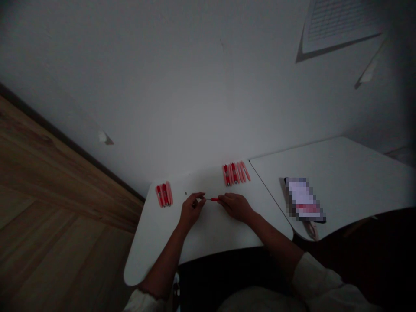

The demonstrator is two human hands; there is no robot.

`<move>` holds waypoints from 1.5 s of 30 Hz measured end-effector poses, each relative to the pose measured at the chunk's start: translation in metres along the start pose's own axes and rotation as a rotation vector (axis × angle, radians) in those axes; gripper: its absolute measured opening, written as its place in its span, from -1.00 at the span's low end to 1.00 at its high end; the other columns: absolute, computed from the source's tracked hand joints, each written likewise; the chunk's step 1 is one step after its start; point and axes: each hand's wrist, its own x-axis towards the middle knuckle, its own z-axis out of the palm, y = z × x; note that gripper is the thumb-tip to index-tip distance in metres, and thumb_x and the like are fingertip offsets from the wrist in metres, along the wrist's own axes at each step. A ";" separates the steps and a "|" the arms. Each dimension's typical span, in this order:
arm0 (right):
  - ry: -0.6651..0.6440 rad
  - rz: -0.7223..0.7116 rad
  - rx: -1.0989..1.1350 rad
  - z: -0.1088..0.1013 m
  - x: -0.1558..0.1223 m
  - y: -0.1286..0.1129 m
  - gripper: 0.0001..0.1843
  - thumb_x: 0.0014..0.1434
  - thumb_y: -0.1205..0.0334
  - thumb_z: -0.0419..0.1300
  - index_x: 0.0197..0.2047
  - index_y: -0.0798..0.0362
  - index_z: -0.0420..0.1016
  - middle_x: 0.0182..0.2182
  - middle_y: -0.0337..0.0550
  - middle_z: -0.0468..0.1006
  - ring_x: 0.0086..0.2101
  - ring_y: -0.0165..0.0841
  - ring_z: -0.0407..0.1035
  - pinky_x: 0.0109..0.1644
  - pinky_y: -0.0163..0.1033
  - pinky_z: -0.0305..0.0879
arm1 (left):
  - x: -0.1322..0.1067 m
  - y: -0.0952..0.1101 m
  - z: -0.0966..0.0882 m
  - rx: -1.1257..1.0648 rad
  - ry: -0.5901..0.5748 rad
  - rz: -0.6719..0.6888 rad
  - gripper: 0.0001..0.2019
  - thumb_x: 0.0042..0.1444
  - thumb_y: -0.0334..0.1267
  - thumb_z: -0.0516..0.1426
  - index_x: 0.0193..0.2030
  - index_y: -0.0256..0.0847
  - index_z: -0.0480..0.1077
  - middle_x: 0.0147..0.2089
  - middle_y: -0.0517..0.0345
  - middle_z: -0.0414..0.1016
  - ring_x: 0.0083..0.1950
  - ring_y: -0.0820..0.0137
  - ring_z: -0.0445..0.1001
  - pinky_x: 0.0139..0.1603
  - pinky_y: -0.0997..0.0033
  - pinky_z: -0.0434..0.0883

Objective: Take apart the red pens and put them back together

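Observation:
My right hand [234, 205] is closed around a red pen [215, 199] held level just above the white table. From the pen's left end a thin grey rod, perhaps its refill, reaches to my left hand [193, 208]. There, the thumb and fingertips are pinched at the rod; whether anything else lies between them is too small to tell. A tiny dark piece [186, 193] lies on the table beyond my left hand. To its left is a group of red and pink pens [164, 194]. Beyond my right hand lies another row of red and pink pens [236, 173].
The white table [208, 240] stands against a grey wall [182, 95]. A second white table [344, 182] joins it on the right, bearing a phone [304, 199] with a strap hanging off the front edge. Wood panelling [65, 173] borders the left side.

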 end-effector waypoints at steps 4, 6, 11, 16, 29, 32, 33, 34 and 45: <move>-0.005 -0.007 0.005 0.001 0.000 0.001 -0.63 0.36 0.06 -0.15 -0.05 -0.01 0.41 -0.32 -0.13 0.51 -0.31 -0.39 0.38 -0.25 -0.33 0.17 | -0.002 0.000 0.000 0.008 -0.047 0.018 -0.75 0.10 -0.14 0.12 -0.09 -0.12 0.43 -0.29 0.18 0.47 -0.52 0.56 0.22 -0.48 0.53 0.26; -0.008 -0.010 0.005 0.001 0.000 0.001 -0.63 0.36 0.06 -0.15 -0.04 -0.01 0.41 -0.32 -0.13 0.51 -0.31 -0.39 0.38 -0.25 -0.33 0.16 | -0.002 0.000 0.000 0.015 -0.048 0.023 -0.78 0.09 -0.13 0.13 -0.15 -0.13 0.45 -0.32 0.19 0.46 -0.52 0.55 0.21 -0.49 0.53 0.25; -0.024 -0.001 -0.012 0.001 0.000 0.001 -0.65 0.35 0.07 -0.13 -0.04 -0.01 0.41 -0.33 -0.14 0.51 -0.34 -0.40 0.37 -0.29 -0.33 0.14 | -0.002 -0.002 0.001 0.006 -0.035 0.031 -0.80 0.10 -0.11 0.13 -0.22 -0.14 0.48 -0.35 0.20 0.46 -0.52 0.55 0.20 -0.48 0.52 0.23; -0.031 -0.007 -0.002 -0.002 0.000 -0.001 -0.66 0.36 0.08 -0.12 -0.02 -0.01 0.40 -0.33 -0.14 0.51 -0.32 -0.39 0.38 -0.27 -0.33 0.14 | -0.002 -0.005 0.001 0.001 -0.018 0.028 -0.79 0.11 -0.09 0.12 -0.23 -0.14 0.47 -0.36 0.20 0.45 -0.51 0.54 0.20 -0.46 0.51 0.22; -0.026 -0.008 0.000 0.001 -0.001 0.001 -0.66 0.35 0.09 -0.12 -0.02 0.00 0.40 -0.32 -0.12 0.51 -0.32 -0.37 0.38 -0.27 -0.32 0.16 | -0.002 -0.005 -0.001 0.023 0.013 -0.022 -0.76 0.11 -0.06 0.10 -0.27 -0.17 0.47 -0.38 0.18 0.45 -0.50 0.51 0.23 -0.45 0.49 0.24; -0.025 -0.010 -0.001 0.000 -0.001 0.001 -0.66 0.35 0.09 -0.12 -0.04 0.01 0.40 -0.33 -0.13 0.51 -0.33 -0.38 0.38 -0.28 -0.33 0.15 | -0.001 -0.007 -0.002 0.024 0.035 -0.046 -0.78 0.10 -0.08 0.11 -0.30 -0.17 0.45 -0.41 0.19 0.45 -0.50 0.51 0.25 -0.44 0.49 0.25; -0.025 -0.009 -0.005 0.000 -0.001 0.001 -0.66 0.36 0.09 -0.13 -0.04 0.00 0.40 -0.34 -0.13 0.50 -0.33 -0.38 0.37 -0.28 -0.33 0.15 | -0.001 -0.007 -0.003 0.022 0.047 -0.054 -0.78 0.09 -0.08 0.11 -0.30 -0.18 0.45 -0.42 0.20 0.45 -0.50 0.51 0.25 -0.44 0.49 0.25; -0.024 -0.008 -0.011 0.000 0.000 0.001 -0.66 0.36 0.09 -0.13 -0.04 0.00 0.40 -0.34 -0.14 0.50 -0.34 -0.38 0.37 -0.29 -0.33 0.15 | -0.001 -0.008 -0.003 0.020 0.058 -0.060 -0.77 0.09 -0.07 0.11 -0.30 -0.18 0.45 -0.43 0.20 0.44 -0.50 0.50 0.25 -0.45 0.49 0.25; -0.005 0.010 -0.003 0.003 0.000 0.001 -0.63 0.36 0.07 -0.14 -0.07 -0.01 0.42 -0.34 -0.15 0.50 -0.35 -0.40 0.38 -0.30 -0.33 0.15 | -0.002 -0.007 -0.014 0.141 0.396 -0.087 -0.75 0.11 -0.08 0.10 -0.20 -0.18 0.47 -0.31 0.14 0.48 -0.48 0.48 0.29 -0.37 0.44 0.31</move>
